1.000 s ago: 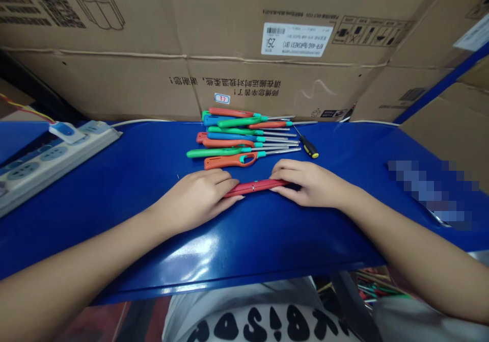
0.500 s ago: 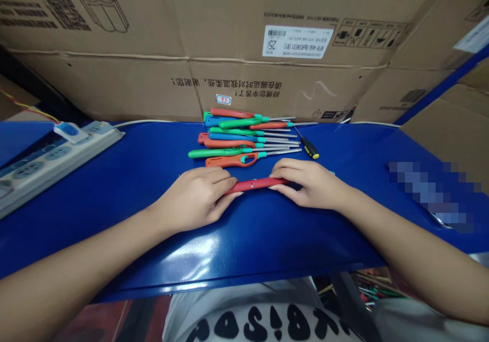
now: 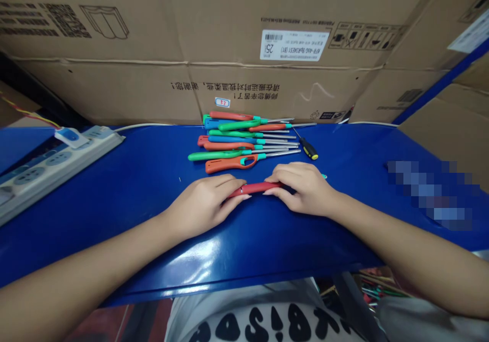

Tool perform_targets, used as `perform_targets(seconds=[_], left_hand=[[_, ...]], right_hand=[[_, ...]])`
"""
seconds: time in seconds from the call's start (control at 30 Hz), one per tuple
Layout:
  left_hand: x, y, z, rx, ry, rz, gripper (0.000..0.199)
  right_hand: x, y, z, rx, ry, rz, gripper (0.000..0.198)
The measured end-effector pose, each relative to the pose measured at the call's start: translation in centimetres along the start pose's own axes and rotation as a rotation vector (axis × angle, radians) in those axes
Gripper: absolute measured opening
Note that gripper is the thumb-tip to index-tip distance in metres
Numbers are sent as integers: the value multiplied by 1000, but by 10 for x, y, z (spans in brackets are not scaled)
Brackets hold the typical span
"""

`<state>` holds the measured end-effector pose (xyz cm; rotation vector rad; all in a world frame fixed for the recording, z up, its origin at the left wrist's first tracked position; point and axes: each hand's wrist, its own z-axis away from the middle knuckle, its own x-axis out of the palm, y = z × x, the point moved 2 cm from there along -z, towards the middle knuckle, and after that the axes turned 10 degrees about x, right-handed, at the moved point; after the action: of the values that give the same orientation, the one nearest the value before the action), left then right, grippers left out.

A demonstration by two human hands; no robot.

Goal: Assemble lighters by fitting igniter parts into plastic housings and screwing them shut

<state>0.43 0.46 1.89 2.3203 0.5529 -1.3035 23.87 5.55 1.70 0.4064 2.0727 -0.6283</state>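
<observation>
Between my two hands a red lighter handle lies level, just above or on the blue tabletop. My left hand pinches its left end, thumb below and fingers above. At the other end my right hand grips it the same way, with the fingers curled over. Most of both ends is hidden by my fingers. Beyond my hands lies a pile of long-necked lighters with orange, green and blue handles, the nearest an orange lighter. A black and yellow screwdriver rests to the right of the pile.
A white power strip with a plug in it lies along the left. Behind the blue table stands a large cardboard box. A blurred-out object is at the right. A tiny pale piece lies left of the pile.
My right hand has shifted a little left along the red lighter. My left hand has slid a little right, so less of the handle shows between them.
</observation>
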Motion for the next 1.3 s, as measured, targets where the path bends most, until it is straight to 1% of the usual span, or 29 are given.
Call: perform_targets(seconds=[0.07,0.13,0.27,0.37,0.53,0.67,0.77,0.9,0.97,1.1,1.2,1.3], left_hand=[[0,1,0,13,15,17,22],[-1,0,-1,25,36,11,20],[-3,-3,-1,26,58,-14,20],[-4,-5,-1,19,73,-26,20],[-1,-8,-1,-5,40,-42,24],[-1,-13,2,2,64,-74,30],[-4,-16,3,53,49,-123,40],[-9,-13,2,122,31,-165,39],[-11,-10,2,118,36,-177,40],[-10,-6,2,101,34,-155,37],[-7,-5,3,109,58,-118,37],[-4,-3,4,126,71,-93,38]], right_hand=[[0,-3,-1,-31,28,20,22],[-1,-3,-3,-26,26,9,22],[-7,5,-7,-22,-55,-12,20],[-11,14,-7,-40,-73,36,17],[-12,19,-5,5,-70,15,15],[-12,18,-5,71,-103,2,16],[-14,20,-5,74,-136,31,20],[-22,20,-4,11,-175,60,22],[-26,17,-4,-17,-163,36,23],[-29,9,-4,-108,-81,5,29],[-26,3,-3,-185,-6,35,24],[-22,-2,-3,-208,61,34,14]])
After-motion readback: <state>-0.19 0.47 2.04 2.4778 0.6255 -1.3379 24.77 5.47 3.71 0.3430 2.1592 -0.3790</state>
